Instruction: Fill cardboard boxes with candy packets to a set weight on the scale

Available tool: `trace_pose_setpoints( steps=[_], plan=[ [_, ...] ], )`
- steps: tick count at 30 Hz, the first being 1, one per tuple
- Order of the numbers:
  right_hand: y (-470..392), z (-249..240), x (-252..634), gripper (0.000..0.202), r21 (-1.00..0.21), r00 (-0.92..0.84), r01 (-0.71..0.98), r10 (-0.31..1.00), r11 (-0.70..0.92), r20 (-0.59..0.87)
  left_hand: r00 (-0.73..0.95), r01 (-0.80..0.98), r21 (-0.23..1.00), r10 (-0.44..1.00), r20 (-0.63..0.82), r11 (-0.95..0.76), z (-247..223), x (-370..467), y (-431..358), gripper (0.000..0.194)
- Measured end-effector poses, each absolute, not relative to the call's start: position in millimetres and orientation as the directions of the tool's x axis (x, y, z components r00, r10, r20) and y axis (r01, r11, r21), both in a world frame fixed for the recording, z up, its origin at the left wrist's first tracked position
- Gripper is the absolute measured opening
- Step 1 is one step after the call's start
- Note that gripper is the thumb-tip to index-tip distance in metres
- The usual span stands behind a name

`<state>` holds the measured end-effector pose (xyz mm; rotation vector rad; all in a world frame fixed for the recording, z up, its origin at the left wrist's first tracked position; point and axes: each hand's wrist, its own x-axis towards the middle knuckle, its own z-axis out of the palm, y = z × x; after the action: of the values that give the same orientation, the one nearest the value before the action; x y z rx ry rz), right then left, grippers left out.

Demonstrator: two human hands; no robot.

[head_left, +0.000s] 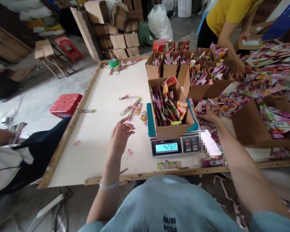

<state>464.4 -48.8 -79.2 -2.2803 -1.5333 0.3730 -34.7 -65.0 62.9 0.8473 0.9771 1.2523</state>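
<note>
A cardboard box [168,132] filled with small colourful snack packets [163,104] rests on a digital scale [174,146], whose lit display reads about 428. My left hand [121,132] hovers over the white tabletop left of the scale, fingers curved and apart, holding nothing. Just beyond it lie several loose packets [132,108]. On the right side of the box, my right hand [209,114] reaches to the heap of packets [226,104], its fingers spread and touching the edge of the pile. Whether a packet is under those fingers I cannot tell.
Several filled boxes [199,88] stand behind the scale. Another open box [247,125] with packets is at the right. A co-worker in a yellow shirt [228,16] handles things at the far right. Green tape [113,62] sits at the back edge; a red stool [65,104] stands left.
</note>
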Motion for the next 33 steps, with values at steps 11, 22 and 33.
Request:
trace_pose_setpoints(
  steps=[11,22,33],
  plan=[
    [-68,-60,445,0.064,-0.195,0.557,0.798,0.821,-0.571,-0.126,0.029,-0.330,0.935,0.992,-0.124,0.127,59,-36,-58,0.037],
    [-62,191,313,0.092,-0.558,-0.274,0.754,0.938,0.346,0.211,0.138,0.057,0.770,0.768,0.625,-0.636,68,21,-72,0.065],
    [7,202,242,0.033,-0.025,-0.395,0.918,0.910,0.395,-0.127,0.243,0.177,0.648,0.671,0.701,-0.741,38,58,-84,0.111]
  ],
)
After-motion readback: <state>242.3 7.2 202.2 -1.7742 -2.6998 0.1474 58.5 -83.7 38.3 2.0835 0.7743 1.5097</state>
